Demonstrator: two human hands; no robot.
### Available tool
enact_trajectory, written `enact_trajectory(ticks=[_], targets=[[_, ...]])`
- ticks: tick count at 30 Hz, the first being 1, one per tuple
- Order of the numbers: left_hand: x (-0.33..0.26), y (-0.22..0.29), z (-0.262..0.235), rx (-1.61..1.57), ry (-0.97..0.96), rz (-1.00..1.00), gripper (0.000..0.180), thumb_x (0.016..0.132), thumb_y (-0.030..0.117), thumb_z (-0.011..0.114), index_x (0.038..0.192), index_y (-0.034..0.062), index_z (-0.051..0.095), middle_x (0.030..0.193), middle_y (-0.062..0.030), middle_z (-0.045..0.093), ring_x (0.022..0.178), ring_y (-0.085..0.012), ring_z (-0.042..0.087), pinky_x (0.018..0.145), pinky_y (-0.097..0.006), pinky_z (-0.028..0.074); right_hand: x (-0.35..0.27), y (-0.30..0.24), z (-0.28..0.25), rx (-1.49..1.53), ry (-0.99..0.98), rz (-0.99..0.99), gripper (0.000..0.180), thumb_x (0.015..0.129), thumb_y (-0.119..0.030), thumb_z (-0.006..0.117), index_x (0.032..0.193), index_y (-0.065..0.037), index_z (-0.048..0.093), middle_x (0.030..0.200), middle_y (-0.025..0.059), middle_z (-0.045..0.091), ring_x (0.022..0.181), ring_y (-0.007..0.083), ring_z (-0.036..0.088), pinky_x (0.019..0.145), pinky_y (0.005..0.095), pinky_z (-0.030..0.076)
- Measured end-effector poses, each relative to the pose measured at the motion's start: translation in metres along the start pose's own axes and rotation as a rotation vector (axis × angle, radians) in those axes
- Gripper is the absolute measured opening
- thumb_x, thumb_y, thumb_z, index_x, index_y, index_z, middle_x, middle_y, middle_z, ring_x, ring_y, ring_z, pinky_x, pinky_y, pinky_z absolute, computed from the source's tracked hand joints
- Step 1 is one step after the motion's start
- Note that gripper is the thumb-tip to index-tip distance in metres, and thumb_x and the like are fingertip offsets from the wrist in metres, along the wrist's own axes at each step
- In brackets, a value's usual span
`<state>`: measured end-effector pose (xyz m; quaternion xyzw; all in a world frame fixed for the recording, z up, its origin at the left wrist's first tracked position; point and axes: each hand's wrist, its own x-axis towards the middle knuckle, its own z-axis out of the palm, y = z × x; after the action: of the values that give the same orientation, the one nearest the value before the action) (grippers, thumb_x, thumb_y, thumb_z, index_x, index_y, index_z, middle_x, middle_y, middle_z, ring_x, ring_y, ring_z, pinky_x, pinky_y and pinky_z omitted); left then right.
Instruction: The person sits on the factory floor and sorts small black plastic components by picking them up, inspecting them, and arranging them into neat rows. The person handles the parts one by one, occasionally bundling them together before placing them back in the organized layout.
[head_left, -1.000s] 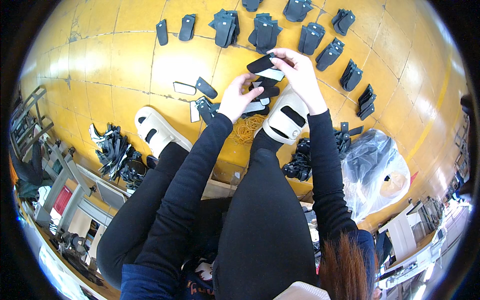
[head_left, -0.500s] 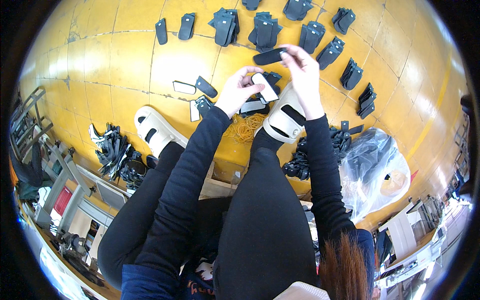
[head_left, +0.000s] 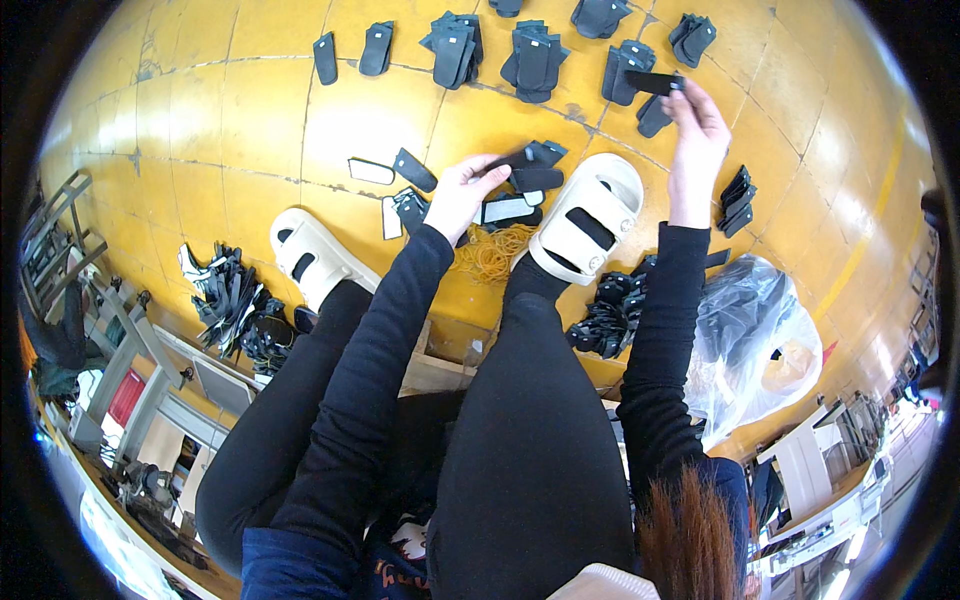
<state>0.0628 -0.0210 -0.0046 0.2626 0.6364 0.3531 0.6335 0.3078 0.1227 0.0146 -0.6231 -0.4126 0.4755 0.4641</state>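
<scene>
My right hand (head_left: pixel 697 125) is out at the right, fingers closed on the end of a black round-ended strip (head_left: pixel 650 83). That strip hovers over the piles of dark flat pieces on the floor. Between the thumb and fingers of my left hand (head_left: pixel 466 193) is another dark strip (head_left: pixel 514 160), above a small heap near my right sandal. In that heap lie a dark round-ended piece (head_left: pixel 536 180) and a white-faced piece (head_left: pixel 506 209). Just below them sits a tangle of yellow rubber bands (head_left: pixel 492 256).
Several piles of dark pieces (head_left: pixel 536 65) form an arc across the yellow floor. My beige sandals (head_left: pixel 590 215) flank the rubber bands. A clear plastic bag (head_left: pixel 760 340) lies at the right beside bundled dark pieces (head_left: pixel 605 315). Another jumbled bundle (head_left: pixel 228 300) is at the left.
My right hand has moved right and away with its strip, over the right-hand piles. The white-faced piece in my left hand no longer shows its white side; a dark strip shows there now.
</scene>
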Motion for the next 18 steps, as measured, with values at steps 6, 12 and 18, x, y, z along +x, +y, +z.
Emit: enact_trajectory(ticks=[6, 12, 18], targets=[[0.007, -0.001, -0.008, 0.049, -0.005, -0.128, 0.026, 0.083, 0.017, 0.067, 0.100, -0.0024, 0.064, 0.081, -0.0042, 0.064, 0.074, -0.0088, 0.056, 0.069, -0.022, 0.043, 0.009, -0.002, -0.032, -0.003, 0.143, 0.039, 0.028, 0.085, -0.002, 0.061, 0.112, 0.007, 0.058, 0.097, 0.0099, 0.064, 0.085, 0.0125, 0.061, 0.077, 0.0233, 0.048], [0.007, -0.004, -0.004, 0.152, 0.026, -0.090, 0.026, 0.083, 0.008, 0.063, 0.106, -0.0036, 0.059, 0.083, -0.0065, 0.065, 0.076, -0.0102, 0.059, 0.068, -0.023, 0.045, 0.027, -0.021, 0.016, -0.011, -0.103, -0.082, 0.026, 0.085, -0.004, 0.061, 0.109, 0.005, 0.061, 0.097, 0.0093, 0.065, 0.080, 0.0135, 0.062, 0.074, 0.0236, 0.048], [0.004, -0.013, -0.005, 0.094, 0.003, -0.125, 0.025, 0.085, 0.005, 0.059, 0.108, -0.0044, 0.057, 0.093, -0.0080, 0.064, 0.086, -0.0136, 0.060, 0.080, -0.024, 0.047, 0.090, -0.003, 0.130, 0.015, -0.364, -0.006, 0.012, 0.077, -0.005, 0.063, 0.089, 0.000, 0.064, 0.079, 0.0087, 0.064, 0.073, 0.0188, 0.062, 0.063, 0.0297, 0.049]])
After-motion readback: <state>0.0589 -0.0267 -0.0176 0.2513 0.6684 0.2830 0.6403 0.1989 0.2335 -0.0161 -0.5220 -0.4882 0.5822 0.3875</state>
